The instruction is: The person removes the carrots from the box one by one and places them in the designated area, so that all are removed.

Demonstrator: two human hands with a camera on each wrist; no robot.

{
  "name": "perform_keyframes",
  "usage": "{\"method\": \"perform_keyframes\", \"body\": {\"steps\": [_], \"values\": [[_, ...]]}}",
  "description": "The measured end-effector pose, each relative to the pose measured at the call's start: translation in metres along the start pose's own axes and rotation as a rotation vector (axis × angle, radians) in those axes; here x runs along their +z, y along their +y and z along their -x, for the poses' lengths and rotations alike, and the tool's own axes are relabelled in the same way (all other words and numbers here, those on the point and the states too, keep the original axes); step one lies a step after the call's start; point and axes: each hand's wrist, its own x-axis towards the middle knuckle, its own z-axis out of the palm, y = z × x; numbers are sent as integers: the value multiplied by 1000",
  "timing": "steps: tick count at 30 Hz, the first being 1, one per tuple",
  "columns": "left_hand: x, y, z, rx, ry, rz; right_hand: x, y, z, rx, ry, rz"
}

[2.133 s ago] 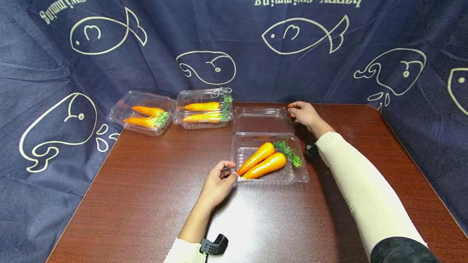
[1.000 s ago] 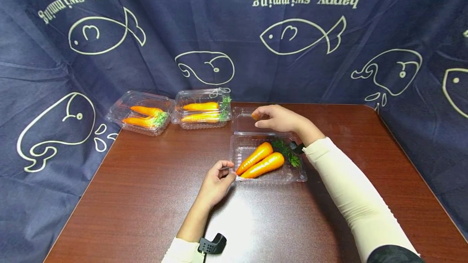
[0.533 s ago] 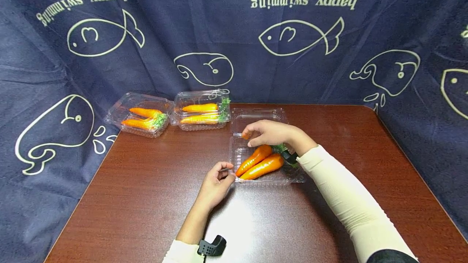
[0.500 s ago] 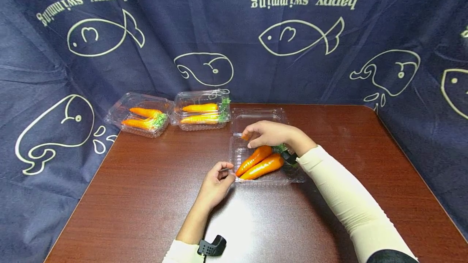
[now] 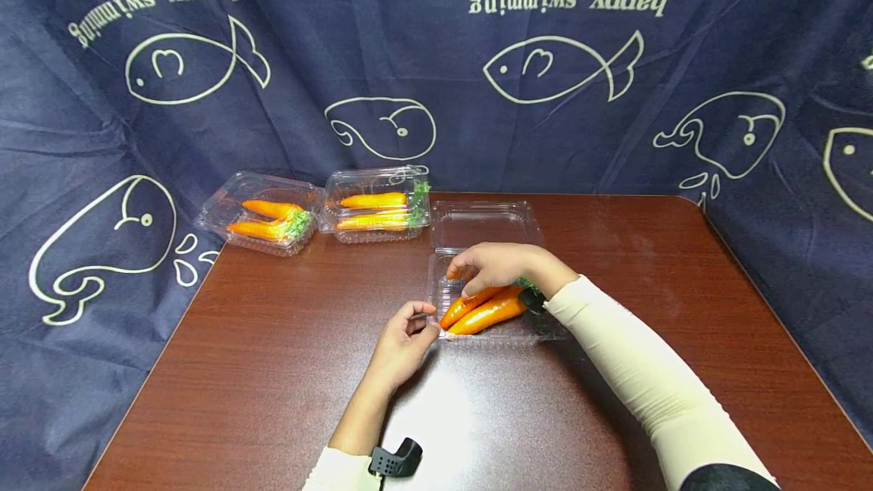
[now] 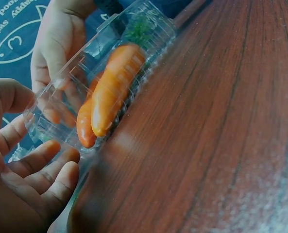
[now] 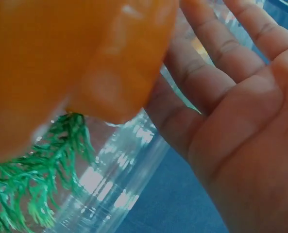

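A clear plastic clamshell container (image 5: 439, 267) lies with its lid (image 5: 486, 227) folded back flat behind it. Two orange carrots rest inside, a near carrot (image 5: 487, 315) and a far carrot (image 5: 453, 312), with green tops (image 7: 51, 170) at the right end. My left hand (image 5: 401, 347) pinches the near-left corner of the container between thumb and fingers, close to the carrot tips. Palm down, my right hand (image 5: 501, 265) reaches over the tray. Its fingers, fairly straight in the right wrist view, lie alongside the far carrot, and it hides part of the carrot and greens.
Two closed clear containers, a left one (image 5: 221, 207) and one beside it (image 5: 330, 222), stand at the back left, each with carrots inside. Behind the brown table (image 5: 273, 339) hangs a blue curtain (image 5: 450, 135) with fish and whale drawings.
My right hand has left the right edge of the opened lid, swung left and come forward and down over the far carrot. The left hand stays at the container's corner.
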Motion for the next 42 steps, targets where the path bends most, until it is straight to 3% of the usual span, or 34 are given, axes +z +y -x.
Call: {"method": "perform_keyframes", "body": {"steps": [6,18,27,42], "values": [[-1,-1,-2,-28,-13,-6,5,2,-3,23,-35,-1],[0,-39,-15,-20,-1,-7,7,2,-8,22,-96,117],[0,-39,-14,13,2,-4,8,2,-10,-1,-101,163],[0,-40,-15,-6,-9,4,6,-3,-8,-4,-80,179]]}}
